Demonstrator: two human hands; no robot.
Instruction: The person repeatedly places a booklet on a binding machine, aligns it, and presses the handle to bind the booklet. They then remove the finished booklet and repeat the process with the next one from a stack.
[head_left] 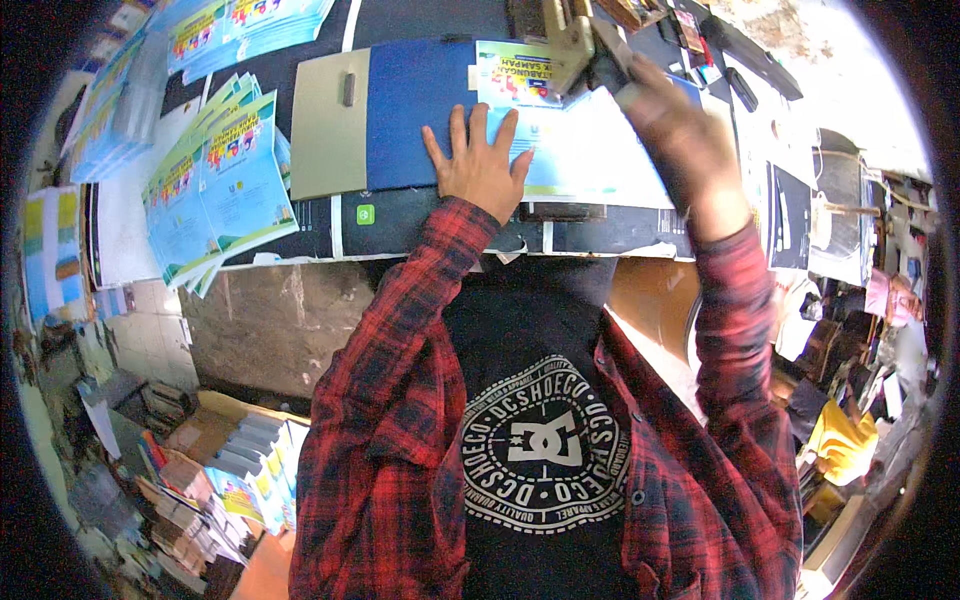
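My left hand (481, 160) lies flat with its fingers spread, across the blue board (408, 120) and the left edge of a light-blue printed booklet (590, 150). At the booklet's far edge stands a beige metal stapler (568, 50) with a dark lever. My right hand (690, 140) is blurred by motion, its fingers closed around the end of that lever. The stapler's head covers part of the booklet's colourful print. A beige panel (325, 125) with a small dark metal piece (348, 90) on it adjoins the blue board on the left.
Fanned booklets (225, 190) overhang the dark table's near edge on the left, with more stacks (245, 30) behind. Small tools and a black case (752, 55) lie far right. Below left is an open cardboard box (225, 410) beside more booklets; a yellow cloth (843, 440) is at right.
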